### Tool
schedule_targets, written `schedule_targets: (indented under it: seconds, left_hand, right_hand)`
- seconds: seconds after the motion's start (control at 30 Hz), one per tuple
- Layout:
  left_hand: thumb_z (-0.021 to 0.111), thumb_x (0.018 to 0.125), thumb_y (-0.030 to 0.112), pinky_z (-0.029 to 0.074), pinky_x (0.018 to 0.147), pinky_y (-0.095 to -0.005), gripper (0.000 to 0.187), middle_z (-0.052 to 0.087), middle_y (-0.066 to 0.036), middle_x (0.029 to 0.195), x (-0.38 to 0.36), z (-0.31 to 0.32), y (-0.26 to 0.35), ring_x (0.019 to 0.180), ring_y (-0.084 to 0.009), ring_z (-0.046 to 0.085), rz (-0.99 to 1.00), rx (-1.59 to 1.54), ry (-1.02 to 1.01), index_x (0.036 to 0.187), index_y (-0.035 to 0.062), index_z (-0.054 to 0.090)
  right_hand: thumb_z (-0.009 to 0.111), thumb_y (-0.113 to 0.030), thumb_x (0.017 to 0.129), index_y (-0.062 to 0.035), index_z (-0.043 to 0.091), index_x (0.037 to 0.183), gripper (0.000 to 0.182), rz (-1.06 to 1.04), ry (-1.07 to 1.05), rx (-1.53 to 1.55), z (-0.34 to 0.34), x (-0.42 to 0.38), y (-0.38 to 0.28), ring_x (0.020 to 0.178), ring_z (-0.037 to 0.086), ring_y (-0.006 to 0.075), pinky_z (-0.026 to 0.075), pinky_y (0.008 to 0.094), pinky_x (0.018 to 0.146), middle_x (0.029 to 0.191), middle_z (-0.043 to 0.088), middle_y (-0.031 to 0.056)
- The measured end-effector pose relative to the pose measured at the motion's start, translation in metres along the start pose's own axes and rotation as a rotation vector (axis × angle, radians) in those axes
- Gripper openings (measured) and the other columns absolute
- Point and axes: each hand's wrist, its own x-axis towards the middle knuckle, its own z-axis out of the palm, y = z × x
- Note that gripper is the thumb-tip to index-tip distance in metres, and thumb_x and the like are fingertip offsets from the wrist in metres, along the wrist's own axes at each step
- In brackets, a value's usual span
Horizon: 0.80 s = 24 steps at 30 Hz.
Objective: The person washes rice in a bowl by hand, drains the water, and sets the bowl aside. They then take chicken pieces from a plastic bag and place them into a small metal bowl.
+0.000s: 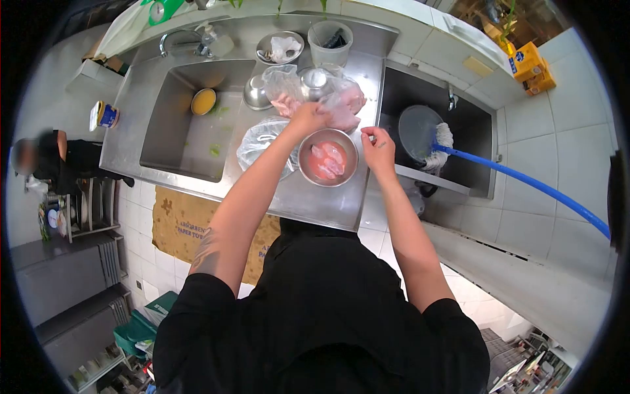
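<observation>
A steel bowl (302, 169) with raw pink meat pieces (328, 159) in reddish liquid stands on the counter before me. Just beyond it lies a clear plastic bag of raw meat (342, 108). My left hand (311, 119) reaches over the bowl's far left side, its fingers closed on the near edge of that bag. To the right of the bowl, my right hand (378, 150) is raised with thumb and fingers pinched together; whatever they may hold is too small to make out. Another bag with meat (283, 88) lies left of the first.
Left is a sink (180, 138) holding a small bowl of yellow liquid (203, 102). A crumpled clear bag (259, 141), steel bowls and a white bucket (330, 46) crowd the counter. A blue-handled mop (525, 174) leans across the right basin. Another person (56, 157) stands far left.
</observation>
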Motion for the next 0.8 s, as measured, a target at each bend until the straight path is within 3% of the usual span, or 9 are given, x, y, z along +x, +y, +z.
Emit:
schedule_targets:
  seconds: [0.07, 0.17, 0.4, 0.47, 0.6, 0.7, 0.77, 0.8]
  left_hand:
    - [0.074, 0.088, 0.029, 0.048, 0.063, -0.0296, 0.028, 0.064, -0.003, 0.070, 0.010, -0.007, 0.014, 0.067, -0.0120, 0.059, -0.220, -0.501, 0.040, 0.097, 0.0020, 0.071]
    - [0.074, 0.088, 0.028, 0.047, 0.062, -0.0264, 0.028, 0.064, 0.000, 0.074, 0.007, -0.046, 0.068, 0.068, -0.0089, 0.057, -0.217, -0.437, 0.128, 0.084, 0.0017, 0.066]
    - [0.077, 0.086, 0.025, 0.045, 0.060, -0.0265, 0.028, 0.061, 0.000, 0.073, 0.010, -0.079, 0.076, 0.068, -0.0081, 0.055, -0.024, -0.597, 0.245, 0.078, 0.0036, 0.061]
    - [0.078, 0.082, 0.023, 0.043, 0.060, -0.0283, 0.028, 0.058, -0.002, 0.069, 0.004, -0.081, 0.076, 0.065, -0.0095, 0.052, 0.011, -0.353, 0.252, 0.076, 0.0020, 0.061]
    - [0.078, 0.082, 0.022, 0.046, 0.062, -0.0310, 0.027, 0.060, -0.006, 0.070, -0.008, -0.082, 0.067, 0.067, -0.0144, 0.057, 0.021, -0.220, 0.281, 0.080, 0.0004, 0.062]
    - [0.077, 0.086, 0.021, 0.049, 0.063, -0.0285, 0.023, 0.065, -0.007, 0.080, -0.020, -0.073, 0.051, 0.071, -0.0136, 0.060, 0.170, -0.094, 0.277, 0.089, 0.0003, 0.067]
    - [0.074, 0.088, 0.016, 0.052, 0.066, -0.0300, 0.024, 0.067, -0.010, 0.090, -0.034, -0.066, 0.046, 0.075, -0.0176, 0.063, 0.280, -0.122, 0.373, 0.104, 0.0007, 0.068]
    - [0.074, 0.088, 0.016, 0.052, 0.066, -0.0300, 0.024, 0.067, -0.010, 0.090, -0.043, -0.063, 0.046, 0.075, -0.0176, 0.063, 0.280, -0.124, 0.369, 0.104, 0.0007, 0.068]
  right_hand:
    - [0.065, -0.014, 0.090, -0.0041, 0.070, 0.101, 0.016, 0.002, 0.009, 0.005, -0.001, 0.011, 0.003, 0.071, 0.065, 0.0223, 0.052, 0.0356, 0.069, 0.096, 0.069, 0.0120]
    - [0.067, -0.016, 0.089, -0.0039, 0.070, 0.104, 0.019, 0.041, 0.000, 0.032, -0.003, 0.024, 0.009, 0.072, 0.066, 0.0203, 0.052, 0.0340, 0.069, 0.096, 0.071, 0.0114]
    - [0.068, -0.017, 0.088, -0.0056, 0.072, 0.109, 0.024, 0.079, -0.090, 0.051, -0.001, 0.021, 0.003, 0.072, 0.067, 0.0204, 0.053, 0.0343, 0.070, 0.095, 0.074, 0.0112]
    - [0.068, -0.019, 0.089, -0.0059, 0.072, 0.109, 0.024, 0.094, -0.133, 0.014, 0.000, 0.017, 0.000, 0.072, 0.068, 0.0223, 0.053, 0.0356, 0.071, 0.093, 0.074, 0.0120]
    - [0.069, -0.020, 0.087, -0.0053, 0.072, 0.107, 0.025, 0.055, -0.141, -0.047, 0.001, 0.010, 0.004, 0.075, 0.069, 0.0265, 0.054, 0.0373, 0.072, 0.094, 0.074, 0.0137]
    - [0.070, -0.021, 0.086, -0.0045, 0.070, 0.108, 0.028, -0.048, -0.201, -0.252, 0.011, 0.000, 0.028, 0.079, 0.070, 0.0306, 0.054, 0.0390, 0.073, 0.096, 0.074, 0.0157]
    - [0.072, -0.020, 0.083, -0.0043, 0.069, 0.109, 0.030, 0.092, -0.357, -0.188, 0.017, -0.010, 0.037, 0.084, 0.070, 0.0312, 0.054, 0.0399, 0.075, 0.098, 0.073, 0.0168]
    - [0.071, -0.015, 0.081, -0.0031, 0.065, 0.107, 0.029, 0.151, -0.342, 0.006, 0.025, -0.015, 0.051, 0.081, 0.070, 0.0286, 0.053, 0.0390, 0.073, 0.096, 0.072, 0.0173]
